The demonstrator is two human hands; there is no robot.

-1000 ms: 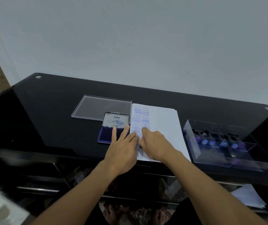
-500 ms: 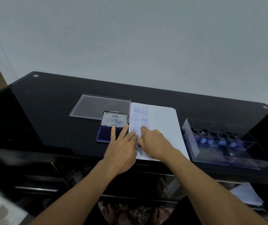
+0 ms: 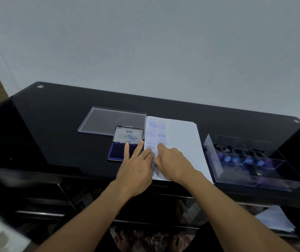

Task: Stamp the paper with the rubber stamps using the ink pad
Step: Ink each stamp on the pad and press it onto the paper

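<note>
Item one, left hand [image 3: 136, 166]: we are keeping its grip released. The fingers are lying straight and spread, with the fingertips [image 3: 127, 144] reaching over the near right part of the ink pad [image 3: 117, 151] and the inner fingers resting on the left edge of the paper [image 3: 180, 135]. It is holding nothing.

Item two, right hand [image 3: 172, 160]: we are pressing it down on the paper just beside the left hand. The forefinger is pointing forward and the other fingers are curling under the palm. We are unable to tell whether this grip is closing on anything, since the palm is hiding what lies beneath.

Item three, paper: it is lying flat at the middle of the tabletop [image 3: 58, 128], touching the ink pad's right side. It is carrying two columns of blue imprints [image 3: 152, 137] reading AMENDED and SAMPLE down its left part.

Item four, ink pad: it is sitting open, and its hinged lid [image 3: 128, 136] is standing up at the far side.

Item five, clear plastic lid [image 3: 109, 120]: it is lying flat behind the ink pad.

Item six, clear box [image 3: 254, 180]: it is standing right of the paper and holding the rubber stamps [image 3: 235, 160] in a row.

Surroundings: the tabletop is glossy black, and a plain pale wall [image 3: 145, 42] is rising behind it.
</note>
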